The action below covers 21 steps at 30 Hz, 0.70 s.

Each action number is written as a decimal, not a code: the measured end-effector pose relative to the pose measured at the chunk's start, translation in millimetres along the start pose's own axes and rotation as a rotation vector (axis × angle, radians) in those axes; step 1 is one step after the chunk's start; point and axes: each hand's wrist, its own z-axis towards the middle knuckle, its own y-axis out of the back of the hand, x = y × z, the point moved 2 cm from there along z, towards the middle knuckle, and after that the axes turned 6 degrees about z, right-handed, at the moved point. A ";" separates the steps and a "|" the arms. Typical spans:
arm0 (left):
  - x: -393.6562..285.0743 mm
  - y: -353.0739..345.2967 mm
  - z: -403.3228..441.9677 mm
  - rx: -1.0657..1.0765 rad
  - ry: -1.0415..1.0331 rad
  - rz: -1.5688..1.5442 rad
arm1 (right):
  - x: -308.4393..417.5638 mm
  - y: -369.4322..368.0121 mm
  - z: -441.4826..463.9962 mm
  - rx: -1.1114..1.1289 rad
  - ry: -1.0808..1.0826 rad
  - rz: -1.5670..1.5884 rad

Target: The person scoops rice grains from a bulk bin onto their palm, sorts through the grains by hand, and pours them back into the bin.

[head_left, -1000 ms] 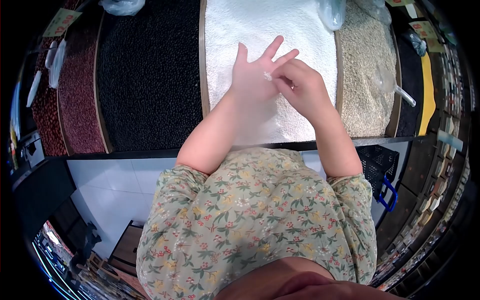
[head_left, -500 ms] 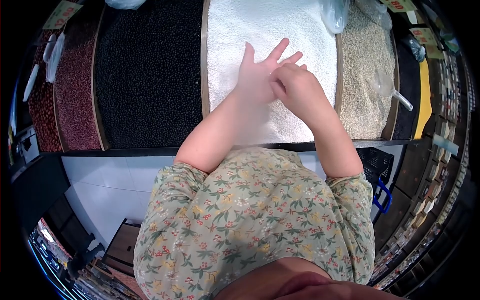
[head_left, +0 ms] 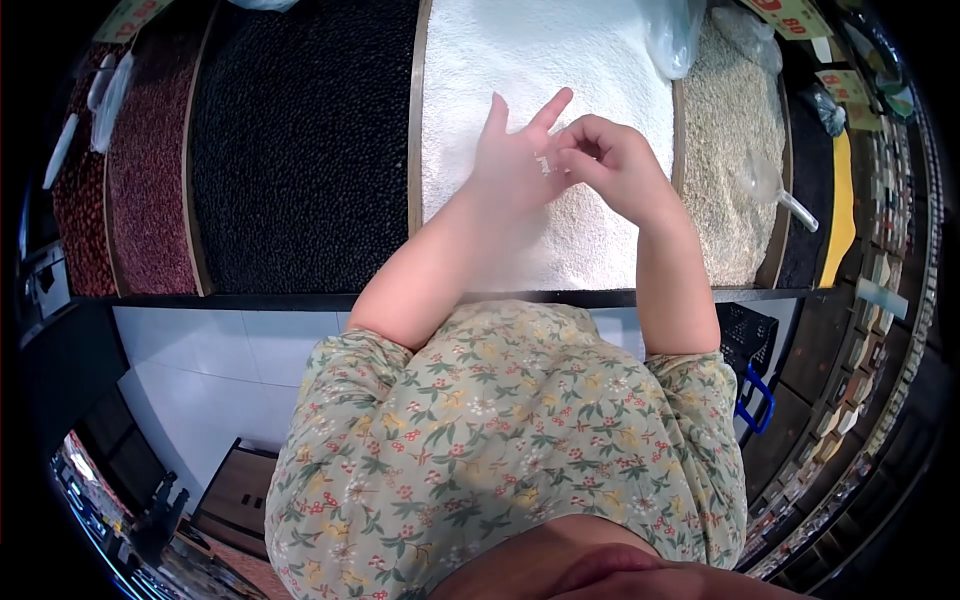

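My left hand [head_left: 510,165] is held palm up over a bin of white grains [head_left: 590,250] that look like rice. Its thumb and fingers are spread. A few small white grains [head_left: 544,162] lie on the palm. Beside it, my right hand [head_left: 625,170] has its fingers curled and pinched together at the edge of the left palm, covering some of the left fingers. What the pinch holds, if anything, is too small to make out. A hazy blur covers part of the left wrist.
Wooden dividers separate bins of black beans [head_left: 300,150], reddish grains [head_left: 150,190] and beige grains [head_left: 720,220]. A clear scoop [head_left: 797,211] lies in the beige grains. Plastic bags [head_left: 675,40] and price signs [head_left: 790,15] stand along the far side. A blue handle [head_left: 757,400] is below right.
My right hand has shifted slightly right and down, its fingers turning on the left palm. White grains on the palm now show. My left hand stays nearly in place.
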 end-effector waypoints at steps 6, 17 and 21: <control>-2.2 1.4 -7.1 -0.088 -0.010 0.079 | -18.2 10.2 -0.7 0.070 -0.313 0.840; 7.9 40.1 -30.6 -0.245 -0.332 1.464 | -1.0 10.9 50.1 -0.027 -0.147 1.016; 6.1 35.3 -45.9 -0.253 -0.433 1.646 | 27.7 20.2 140.5 -0.102 -0.033 0.736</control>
